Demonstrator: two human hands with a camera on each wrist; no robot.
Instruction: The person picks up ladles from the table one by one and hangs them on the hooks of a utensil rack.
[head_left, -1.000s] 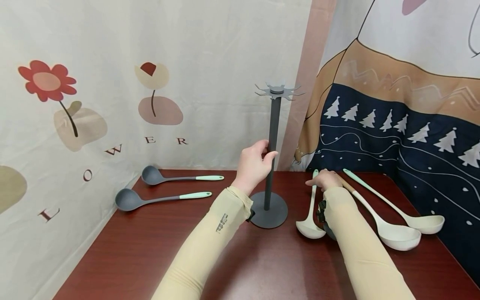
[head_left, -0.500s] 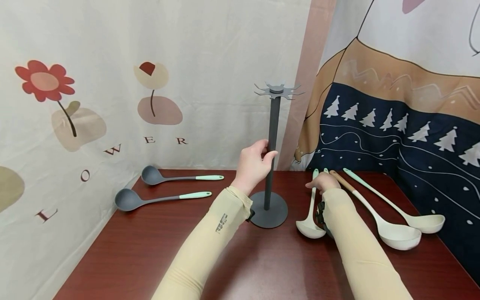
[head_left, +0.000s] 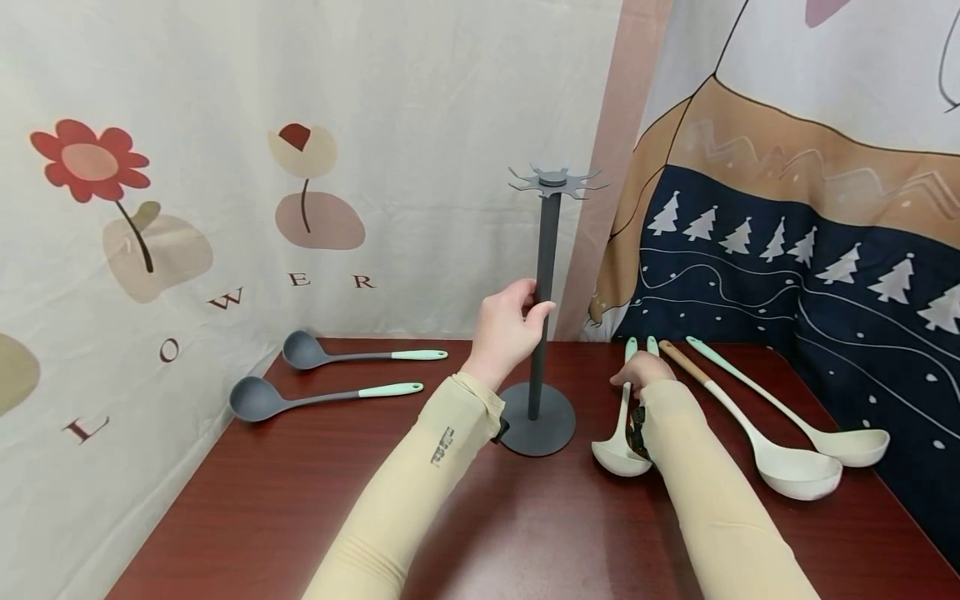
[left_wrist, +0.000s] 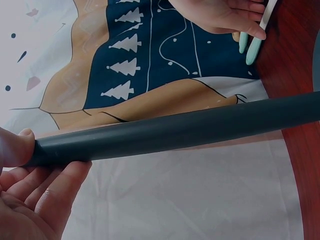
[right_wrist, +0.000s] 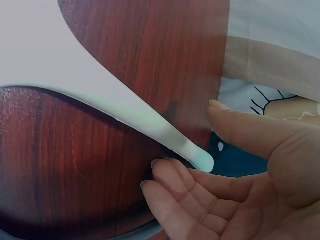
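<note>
My left hand (head_left: 506, 333) grips the post of a dark grey utensil stand (head_left: 548, 237), thumb on one side and fingers on the other. The stand is upright, with a round base and a ring of hooks on top. My right hand (head_left: 645, 371) is over the handle of a white ladle (head_left: 619, 457) lying on the table. In the right wrist view the ladle's handle (right_wrist: 165, 131) runs between the spread thumb and the loosely bent fingers. Beside it shows the mint handle tip (head_left: 652, 344) of another utensil, mostly hidden under my hand and sleeve.
Right of my hand lie a white ladle with a wooden-coloured grip (head_left: 795, 473) and a white one with a mint grip (head_left: 855, 448). Two grey ladles, the rear one (head_left: 303, 350) and the front one (head_left: 255, 400), lie at left. Printed curtains (head_left: 420, 125) stand behind the table.
My right hand has slid a little toward me along the white ladle's handle, uncovering more of the mint handle ends. The left hand stays on the post.
</note>
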